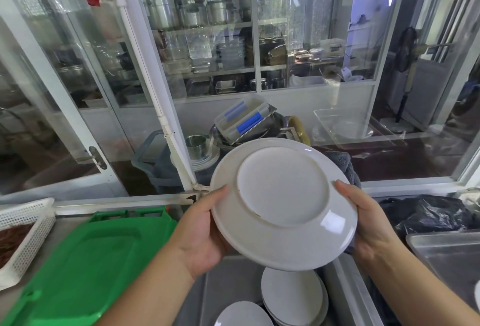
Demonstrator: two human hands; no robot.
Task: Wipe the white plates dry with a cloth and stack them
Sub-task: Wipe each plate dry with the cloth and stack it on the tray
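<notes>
I hold a white plate bottom up above the sink, my left hand gripping one rim, my right hand gripping the other with a grey cloth behind; more plates lie below

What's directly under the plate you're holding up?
Below the held plate white plates lie stacked in the steel sink. A grey cloth shows behind its far rim. The plate's face is hidden.
</notes>
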